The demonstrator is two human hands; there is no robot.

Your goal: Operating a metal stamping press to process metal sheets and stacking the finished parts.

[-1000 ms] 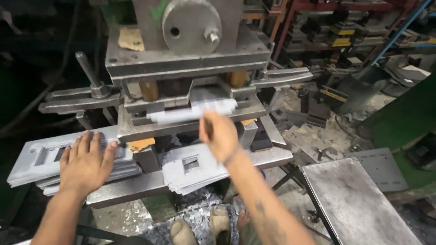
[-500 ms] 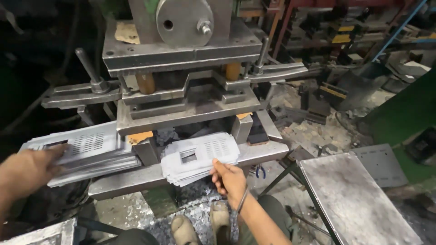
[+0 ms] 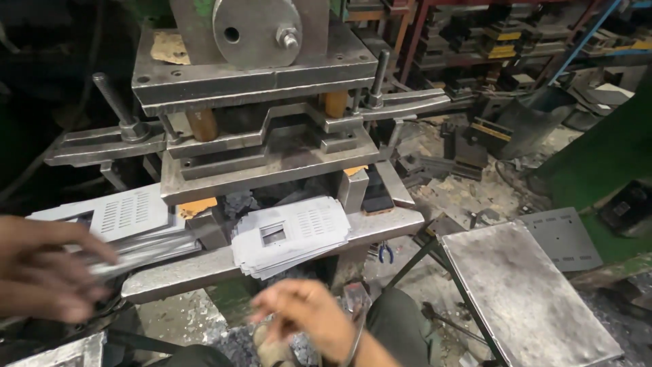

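The left fingers (image 3: 81, 261) are closed on a thin grey sheet (image 3: 139, 248), now drawn off the left stack (image 3: 125, 214) toward the body. The right hand (image 3: 305, 326) has been pulled back from the press (image 3: 261, 129); its blurred fingers look loosely open and empty. Flat punched sheets (image 3: 292, 234) are piled on the bench (image 3: 387, 224), just above it.

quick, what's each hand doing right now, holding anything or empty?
Left hand: fingers curled on a perforated metal sheet from the left stack.
Right hand: blurred, below the middle stack of sheets, apparently empty; grip cannot be told.
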